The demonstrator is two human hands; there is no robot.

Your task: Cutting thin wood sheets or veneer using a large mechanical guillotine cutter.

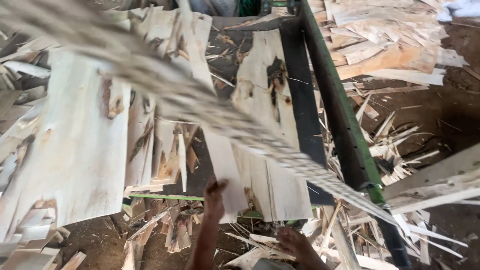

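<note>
Head view of a dark conveyor belt carrying thin wood veneer sheets. The belt is bounded on the right by a green metal rail that runs diagonally from the top centre to the lower right, and at the near end by a thin green bar. Between the sheets, bare strips of the black belt show, the widest just inside the rail.

The left hand reaches up over the near end of the belt, its fingers closed on the lower edge of a narrow veneer strip that lies lengthwise on the belt. The right hand is lower, below the belt's end, its fingers curled over a splintered piece of veneer; how firmly it grips cannot be told.

A blurred pale strip crosses the whole view from upper left to lower right, above the belt and out of focus.

The sheets are pale cream, flat and very thin, with brown knots, dark holes and ragged, split edges. Three broad sheets stand out: a wide sheet at the left overhanging the belt's side, a knotted sheet at the centre, and a torn sheet at the top.

Right of the rail, the earth floor is dark brown and strewn with offcuts and slivers, too many to count. A veneer pile lies at the upper right.
</note>
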